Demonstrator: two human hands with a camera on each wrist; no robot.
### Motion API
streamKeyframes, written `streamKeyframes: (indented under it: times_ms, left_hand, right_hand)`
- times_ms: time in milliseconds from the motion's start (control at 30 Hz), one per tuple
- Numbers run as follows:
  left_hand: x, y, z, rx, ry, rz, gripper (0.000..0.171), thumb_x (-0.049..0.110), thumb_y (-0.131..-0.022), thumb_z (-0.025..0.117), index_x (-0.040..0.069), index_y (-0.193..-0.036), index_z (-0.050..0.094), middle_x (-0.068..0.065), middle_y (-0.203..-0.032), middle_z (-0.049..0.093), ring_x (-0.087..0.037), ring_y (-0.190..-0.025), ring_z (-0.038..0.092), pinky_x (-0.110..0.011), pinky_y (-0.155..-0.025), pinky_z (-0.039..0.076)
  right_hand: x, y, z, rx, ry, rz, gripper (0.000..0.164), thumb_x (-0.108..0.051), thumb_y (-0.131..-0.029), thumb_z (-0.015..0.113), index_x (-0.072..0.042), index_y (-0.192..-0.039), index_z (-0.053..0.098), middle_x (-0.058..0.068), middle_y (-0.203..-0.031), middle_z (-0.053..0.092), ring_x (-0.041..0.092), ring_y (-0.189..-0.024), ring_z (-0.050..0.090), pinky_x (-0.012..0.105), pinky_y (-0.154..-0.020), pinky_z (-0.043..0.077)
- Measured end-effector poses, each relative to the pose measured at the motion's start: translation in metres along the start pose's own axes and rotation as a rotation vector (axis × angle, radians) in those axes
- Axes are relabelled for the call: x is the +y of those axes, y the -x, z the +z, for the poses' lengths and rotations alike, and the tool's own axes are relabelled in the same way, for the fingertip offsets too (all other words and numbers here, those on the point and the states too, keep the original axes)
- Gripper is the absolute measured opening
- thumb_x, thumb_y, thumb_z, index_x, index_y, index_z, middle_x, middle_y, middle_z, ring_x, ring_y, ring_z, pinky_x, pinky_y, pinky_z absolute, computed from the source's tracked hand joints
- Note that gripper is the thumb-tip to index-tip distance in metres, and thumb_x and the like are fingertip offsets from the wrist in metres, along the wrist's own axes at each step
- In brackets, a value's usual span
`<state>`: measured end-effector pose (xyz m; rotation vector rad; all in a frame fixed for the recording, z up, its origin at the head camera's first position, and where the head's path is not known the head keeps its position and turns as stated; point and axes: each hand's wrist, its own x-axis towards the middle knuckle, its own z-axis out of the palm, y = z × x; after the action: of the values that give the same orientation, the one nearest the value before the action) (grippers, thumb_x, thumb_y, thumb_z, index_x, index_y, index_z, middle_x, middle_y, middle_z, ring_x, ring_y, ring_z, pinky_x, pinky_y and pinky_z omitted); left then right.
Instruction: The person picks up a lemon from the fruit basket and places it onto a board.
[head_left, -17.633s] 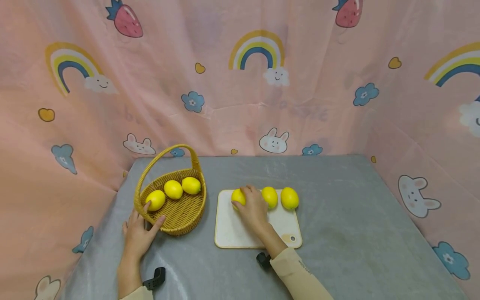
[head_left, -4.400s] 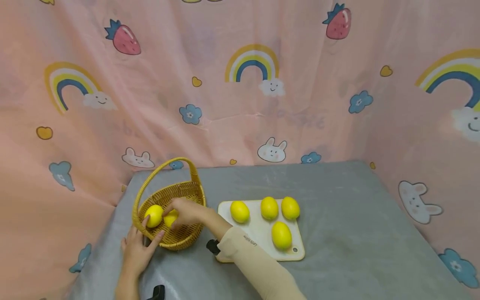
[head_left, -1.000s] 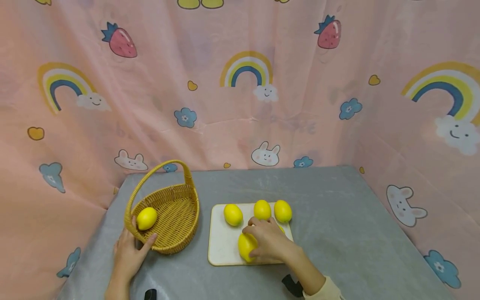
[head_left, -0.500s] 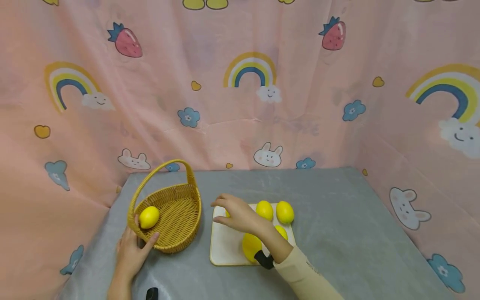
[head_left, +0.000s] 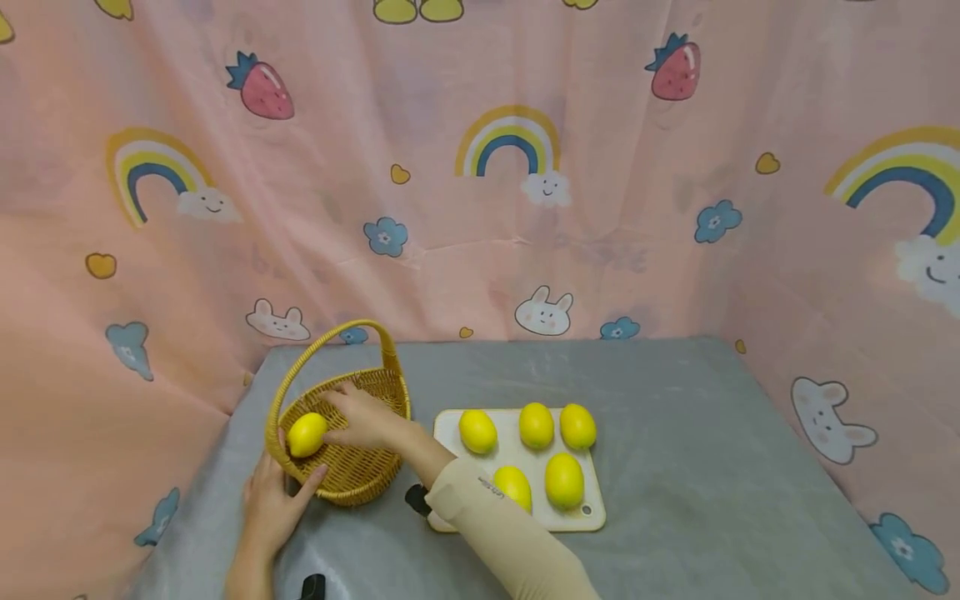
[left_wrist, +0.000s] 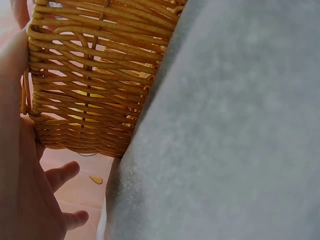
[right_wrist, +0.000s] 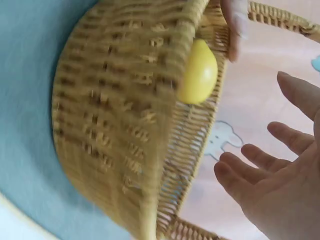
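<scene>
A yellow wicker basket (head_left: pixel 360 479) with a tall handle stands at the left of the table. One lemon (head_left: pixel 307 434) lies inside, at the left end. My left hand (head_left: pixel 272 504) grips the near-left rim, thumb at the edge; in the left wrist view two of its fingers stick out below the wickerwork. Over the basket, my right hand (head_left: pixel 363 417) reaches in from the right, fingers spread and nothing between them, its fingertips close to the lemon. The right wrist view shows that lemon (right_wrist: pixel 199 72) beyond the rim, apart from the right hand (right_wrist: pixel 280 170).
Right of the basket lies a white cutting board (head_left: pixel 480 479) bearing several lemons: three along its far edge, a front-middle lemon (head_left: pixel 513 487) partly behind the right sleeve (head_left: pixel 498 521), and a front-right lemon (head_left: pixel 564 481). A pink patterned curtain (head_left: pixel 600 208) hangs behind the grey table (head_left: pixel 697 467).
A second ago the right hand held a lemon at the board's front; it let go and moved left over the basket. Since the oldest frame, lemons in the basket went from three to one.
</scene>
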<state>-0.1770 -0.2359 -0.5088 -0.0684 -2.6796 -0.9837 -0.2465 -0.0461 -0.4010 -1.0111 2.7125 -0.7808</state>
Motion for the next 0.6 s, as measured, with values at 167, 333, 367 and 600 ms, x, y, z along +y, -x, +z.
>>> streamKeyframes:
  times_ms: [167, 333, 367, 600]
  left_hand:
    - [-0.005, -0.001, -0.001, 0.004, -0.006, 0.015, 0.090, 0.042, -0.093, 0.067, 0.004, -0.159, 0.019, -0.029, -0.157, 0.026, -0.049, -0.140, 0.028, -0.076, -0.098, 0.018]
    - [-0.005, -0.002, 0.003, 0.016, 0.024, 0.023, 0.090, 0.040, -0.091, 0.071, 0.006, -0.159, 0.022, -0.026, -0.158, 0.026, -0.048, -0.141, 0.027, -0.074, -0.100, 0.018]
    - [-0.005, -0.001, 0.003, 0.021, 0.028, 0.023, 0.089, 0.040, -0.091, 0.071, 0.006, -0.158, 0.024, -0.026, -0.158, 0.026, -0.047, -0.142, 0.027, -0.073, -0.100, 0.019]
    - [-0.007, -0.001, 0.000, 0.026, 0.015, 0.034, 0.085, 0.039, -0.090, 0.072, 0.007, -0.156, 0.030, -0.025, -0.157, 0.028, -0.046, -0.140, 0.029, -0.072, -0.100, 0.020]
  right_hand:
    - [-0.008, -0.019, 0.021, -0.048, -0.076, 0.000, 0.070, -0.028, -0.094, 0.070, -0.011, -0.154, 0.038, 0.008, -0.154, 0.037, 0.013, -0.132, 0.046, 0.023, -0.101, 0.042]
    - [-0.011, -0.028, 0.032, -0.111, -0.069, -0.011, 0.075, -0.021, -0.092, 0.072, -0.013, -0.156, 0.034, 0.005, -0.159, 0.033, 0.011, -0.134, 0.044, 0.022, -0.098, 0.043]
    - [-0.012, -0.030, 0.033, -0.122, -0.074, -0.012, 0.075, -0.020, -0.092, 0.073, -0.014, -0.155, 0.034, 0.003, -0.156, 0.037, 0.010, -0.130, 0.047, 0.021, -0.095, 0.044]
    - [-0.016, -0.038, 0.042, -0.180, -0.006, -0.003, 0.073, -0.016, -0.091, 0.074, -0.020, -0.154, 0.038, -0.003, -0.150, 0.046, 0.010, -0.129, 0.048, 0.023, -0.098, 0.042]
